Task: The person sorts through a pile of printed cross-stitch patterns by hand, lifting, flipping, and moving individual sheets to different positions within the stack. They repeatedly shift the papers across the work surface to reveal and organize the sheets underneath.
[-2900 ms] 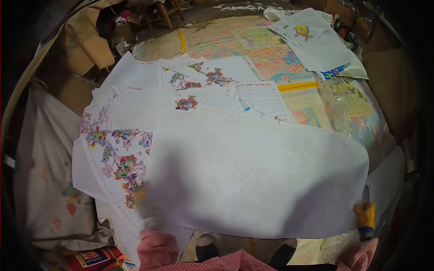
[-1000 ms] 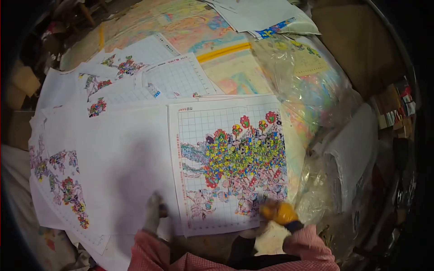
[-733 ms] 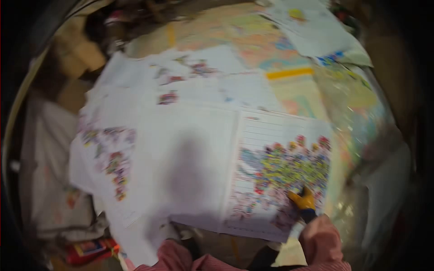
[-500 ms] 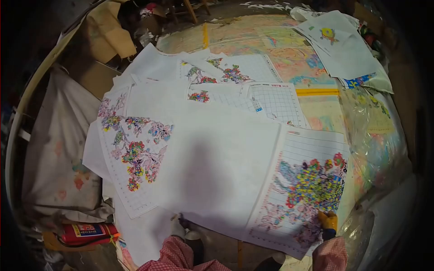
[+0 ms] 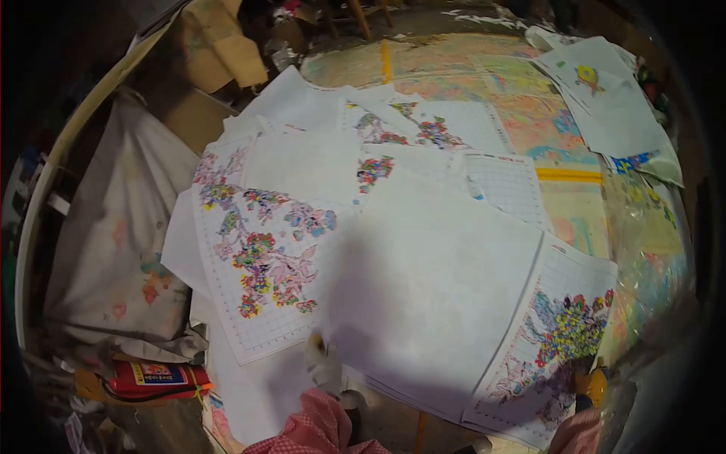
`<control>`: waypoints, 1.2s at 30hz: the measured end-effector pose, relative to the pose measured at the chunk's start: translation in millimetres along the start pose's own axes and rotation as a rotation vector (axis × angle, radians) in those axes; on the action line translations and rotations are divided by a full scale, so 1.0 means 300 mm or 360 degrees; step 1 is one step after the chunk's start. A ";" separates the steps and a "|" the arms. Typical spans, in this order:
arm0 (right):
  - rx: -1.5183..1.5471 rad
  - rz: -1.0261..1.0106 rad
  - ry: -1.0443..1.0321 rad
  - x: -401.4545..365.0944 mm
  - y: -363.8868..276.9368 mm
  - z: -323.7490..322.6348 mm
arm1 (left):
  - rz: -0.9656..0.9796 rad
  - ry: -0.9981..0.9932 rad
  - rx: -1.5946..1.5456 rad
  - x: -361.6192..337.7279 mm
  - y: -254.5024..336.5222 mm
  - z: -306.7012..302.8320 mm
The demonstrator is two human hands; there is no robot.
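Left hand [image 5: 324, 365] is beside the blank sheet [image 5: 431, 280]; right hand [image 5: 594, 386], lower right, beside the printed sheet [image 5: 541, 348]. Neither grip's state is clear.

A fire extinguisher [image 5: 155, 378] lies left of the papers [image 5: 439, 280], before a draped cloth [image 5: 117, 257].

Blank white sheet [image 5: 431, 280], printed sheet [image 5: 560, 340] alongside

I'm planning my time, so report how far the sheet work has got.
Looks done: flower prints laid out, overlapping. Apparently in hand: the large blank sheet, left hand near its closest corner, and the rightmost print, right hand by its edge. Probably remaining: straightening, since the sheets lie askew.
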State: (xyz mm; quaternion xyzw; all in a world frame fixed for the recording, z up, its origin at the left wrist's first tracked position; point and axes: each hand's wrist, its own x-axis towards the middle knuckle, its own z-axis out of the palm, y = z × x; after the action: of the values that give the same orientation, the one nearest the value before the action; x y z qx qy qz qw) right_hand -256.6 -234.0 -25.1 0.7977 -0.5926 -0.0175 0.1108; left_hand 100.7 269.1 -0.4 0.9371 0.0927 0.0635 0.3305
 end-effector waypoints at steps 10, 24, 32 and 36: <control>0.1002 -0.1577 -0.0225 -0.310 -1.124 -0.451 | -0.0266 -0.0519 -0.0840 0.674 0.479 0.229; 0.0967 -0.1381 0.0079 -0.367 -1.233 -0.349 | 0.0909 -0.0755 0.0832 0.598 0.101 -0.120; 0.0866 -0.1489 0.0143 -0.403 -1.243 -0.360 | -0.1437 -0.0035 -0.1223 0.126 -0.390 -0.265; 0.0810 -0.1592 0.0126 -0.392 -1.205 -0.316 | -0.1456 -0.0345 -0.2325 0.094 -0.344 -0.251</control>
State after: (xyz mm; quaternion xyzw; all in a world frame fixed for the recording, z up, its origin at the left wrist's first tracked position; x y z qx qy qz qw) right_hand 63.8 -8.8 -16.2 0.9831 -0.1231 0.1056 -0.0846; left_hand 101.0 400.1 -5.7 0.3618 0.3644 -0.1217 0.8494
